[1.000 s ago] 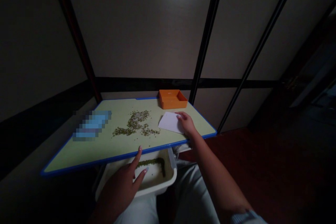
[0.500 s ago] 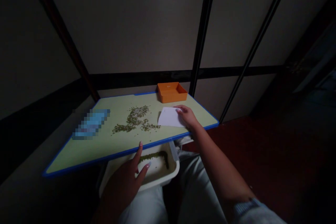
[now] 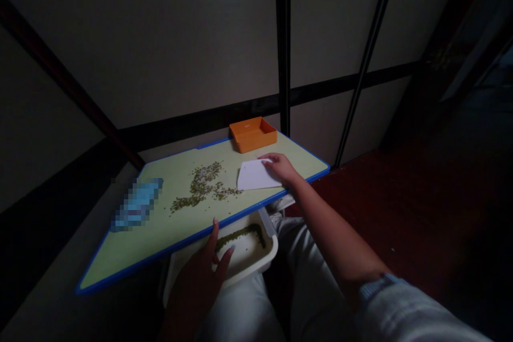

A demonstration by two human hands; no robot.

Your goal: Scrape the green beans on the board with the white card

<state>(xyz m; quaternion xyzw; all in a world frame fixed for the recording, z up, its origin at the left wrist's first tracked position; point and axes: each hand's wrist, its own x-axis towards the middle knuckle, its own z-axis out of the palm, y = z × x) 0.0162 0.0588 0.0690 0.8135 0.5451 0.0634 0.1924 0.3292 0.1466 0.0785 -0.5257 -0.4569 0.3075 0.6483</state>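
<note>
My right hand grips a white card by its right end, its lower edge near the tabletop. Left of the card lies a loose spread of small green and pale grains. My left hand has its fingers apart over a cream-coloured tub, with the index fingertip at the table's blue front edge. Inside the tub, a band of green grains runs along the far side. The tub stands just below the table edge, over my lap.
The pale green table has a blue rim. At its back stands an orange open box. A blurred-out blue item lies at the left. A panelled wall rises behind, and a red floor shows at the right.
The view has tilted and shifted slightly, so the table appears more slanted. Both hands keep nearly the same places, the right one still holding the card.
</note>
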